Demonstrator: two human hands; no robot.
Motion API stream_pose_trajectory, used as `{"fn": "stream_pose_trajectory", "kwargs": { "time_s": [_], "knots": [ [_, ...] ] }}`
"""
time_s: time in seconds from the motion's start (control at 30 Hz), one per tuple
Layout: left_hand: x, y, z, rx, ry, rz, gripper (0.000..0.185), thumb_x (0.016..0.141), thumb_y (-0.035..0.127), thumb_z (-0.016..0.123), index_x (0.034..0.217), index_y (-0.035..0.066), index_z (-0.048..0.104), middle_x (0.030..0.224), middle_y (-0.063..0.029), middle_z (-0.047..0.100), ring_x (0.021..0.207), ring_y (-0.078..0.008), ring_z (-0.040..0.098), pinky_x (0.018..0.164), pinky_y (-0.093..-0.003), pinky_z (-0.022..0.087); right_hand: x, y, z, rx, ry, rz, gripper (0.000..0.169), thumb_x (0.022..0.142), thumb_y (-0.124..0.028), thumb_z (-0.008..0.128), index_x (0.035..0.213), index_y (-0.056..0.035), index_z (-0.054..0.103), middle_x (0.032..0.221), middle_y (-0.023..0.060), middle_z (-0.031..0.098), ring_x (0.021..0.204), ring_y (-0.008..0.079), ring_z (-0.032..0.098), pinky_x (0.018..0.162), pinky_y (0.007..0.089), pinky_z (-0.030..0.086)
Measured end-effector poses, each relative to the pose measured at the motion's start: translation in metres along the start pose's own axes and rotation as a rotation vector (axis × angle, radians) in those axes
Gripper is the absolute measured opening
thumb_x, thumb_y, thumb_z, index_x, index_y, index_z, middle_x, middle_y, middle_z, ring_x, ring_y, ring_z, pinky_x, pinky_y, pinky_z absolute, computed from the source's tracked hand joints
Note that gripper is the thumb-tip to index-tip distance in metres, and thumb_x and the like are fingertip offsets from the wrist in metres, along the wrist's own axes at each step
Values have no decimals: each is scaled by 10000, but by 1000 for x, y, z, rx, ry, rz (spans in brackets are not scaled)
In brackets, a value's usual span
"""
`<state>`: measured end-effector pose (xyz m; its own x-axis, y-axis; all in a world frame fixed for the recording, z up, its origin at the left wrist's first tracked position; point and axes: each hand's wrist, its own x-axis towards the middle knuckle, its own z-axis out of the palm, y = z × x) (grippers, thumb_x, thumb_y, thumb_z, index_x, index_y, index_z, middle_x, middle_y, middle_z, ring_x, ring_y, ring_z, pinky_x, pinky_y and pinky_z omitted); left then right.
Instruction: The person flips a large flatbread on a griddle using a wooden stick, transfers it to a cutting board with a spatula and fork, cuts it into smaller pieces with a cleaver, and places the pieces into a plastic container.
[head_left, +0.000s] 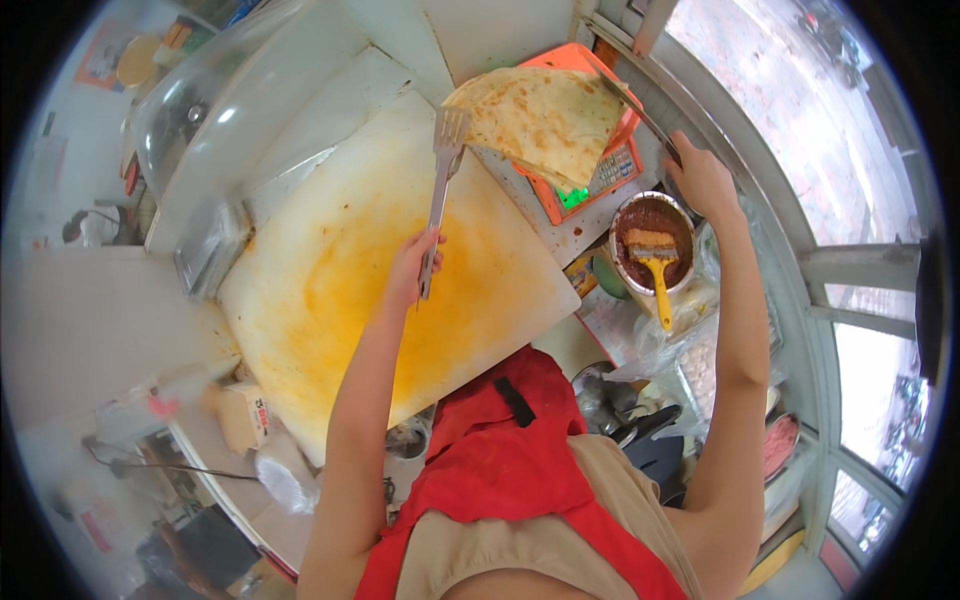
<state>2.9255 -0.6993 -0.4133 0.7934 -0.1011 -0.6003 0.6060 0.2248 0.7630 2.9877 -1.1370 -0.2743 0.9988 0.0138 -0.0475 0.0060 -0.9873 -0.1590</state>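
Observation:
My left hand (414, 266) grips metal tongs (442, 180) with a slotted end, which meets the left edge of a folded, browned flatbread (536, 120). In my right hand (703, 180) is a long metal blade, apparently a knife (641, 112), lying along the flatbread's right side. The flatbread rests on or just over an orange digital scale (621, 169), hiding most of its pan; I cannot tell whether it bears on it. Below my left hand lies a large white cutting board (510, 255) with yellow-orange stains.
Near my right forearm stands a metal bowl (616, 244) of dark sauce with a yellow-handled brush (657, 277) in it. A clear curved shield (217, 97) rises at the left. Plastic bags (686, 322) and black-handled utensils (649, 424) crowd the right side, beside a window frame (862, 270).

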Motion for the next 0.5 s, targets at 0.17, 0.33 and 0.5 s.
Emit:
{"fn": "stream_pose_trajectory", "kwargs": {
  "time_s": [0.17,0.33,0.5],
  "knots": [
    [11,22,14,43,-44,86,264,927,292,594,1026,47,596,848,-20,586,582,-80,522,498,-214,406,0,-13,-6,-21,-47,-97,238,890,-250,557,1033,-91,453,827,219,647,811,420,618,686,528,477],
    [-70,-3,-26,160,104,131,303,924,255,593,1111,17,587,842,-15,579,565,-73,506,493,-214,392,-33,-46,14,119,-51,-178,407,899,-280,569,1264,-136,463,793,217,639,762,425,618,662,508,484],
    [-208,-94,-85,-137,426,74,290,929,205,584,1134,0,571,866,-31,578,540,-81,499,480,-212,381,-114,-132,54,540,-124,-203,351,886,-232,615,1180,-75,505,813,185,630,738,374,625,633,421,480]
  ]
}}
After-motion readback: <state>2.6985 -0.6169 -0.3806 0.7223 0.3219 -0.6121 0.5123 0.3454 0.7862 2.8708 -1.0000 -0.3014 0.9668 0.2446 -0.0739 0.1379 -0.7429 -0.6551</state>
